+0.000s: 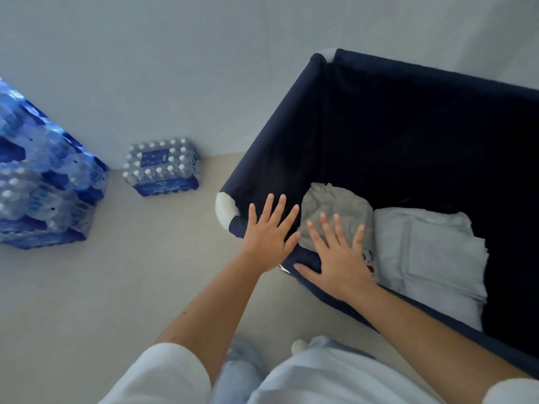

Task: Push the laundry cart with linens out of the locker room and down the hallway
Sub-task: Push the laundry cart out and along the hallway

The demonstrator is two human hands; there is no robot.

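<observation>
Two hands: left hand [269, 239] and right hand [338, 258] lie flat on the laundry cart's near rim [306, 258], fingers spread wide, gripping nothing, probably set to shove.
Cart: navy laundry cart [280, 135] just ahead of the person, beside the wall.
Linens: grey cloth [335, 205] and white folded linens [431, 252] lie inside.
Obstacles: water-bottle packs [162, 166] stand left, well apart.
Contact: palm pressure perhaps light; hard to tell.

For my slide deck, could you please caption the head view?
Both open hands, left hand and right hand, reach the navy laundry cart's near rim above folded linens.
</observation>
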